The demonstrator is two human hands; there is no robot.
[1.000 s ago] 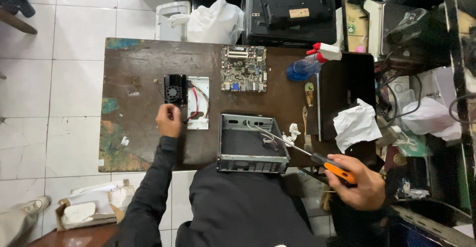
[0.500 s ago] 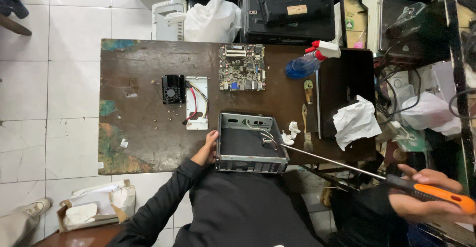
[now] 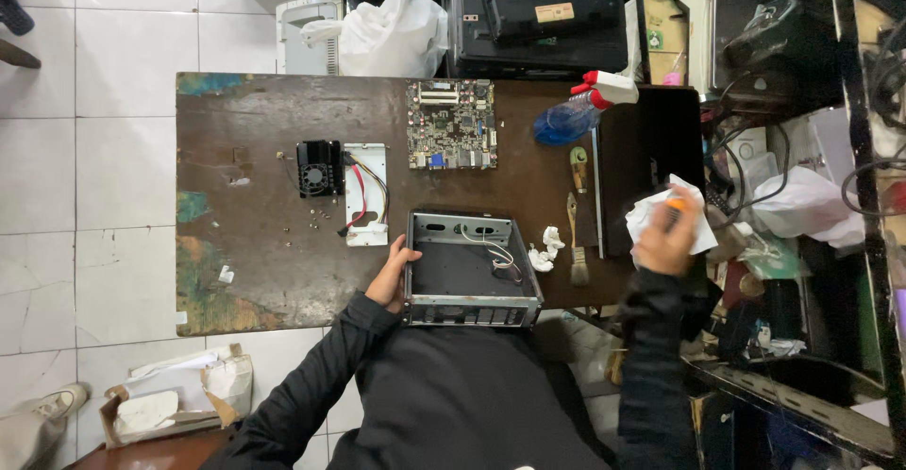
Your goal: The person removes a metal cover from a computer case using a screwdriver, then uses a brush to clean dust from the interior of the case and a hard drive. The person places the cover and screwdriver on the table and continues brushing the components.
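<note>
Left hand: rests against the left wall of the open metal computer case, fingers curled loosely on its edge, steadying rather than gripping.
Right hand: out at 3 o'clock from the case, closed round an orange-handled tool and lying on a crumpled white paper atop a dark flat device.
Case position: near edge of the brown tabletop, right before the person, emptied but for loose wires inside.
Handling, as a judgement: thin sheet metal, stiff, fairly light now that it is gutted; edges are probably sharp, so the side walls are the place to hold it.
At 12 o'clock: green circuit board, fragile, best taken by its edges.
At 10 o'clock: black cooling fan, white bracket with a red cable.
At 2 o'clock: blue spray bottle, two brushes.
</note>
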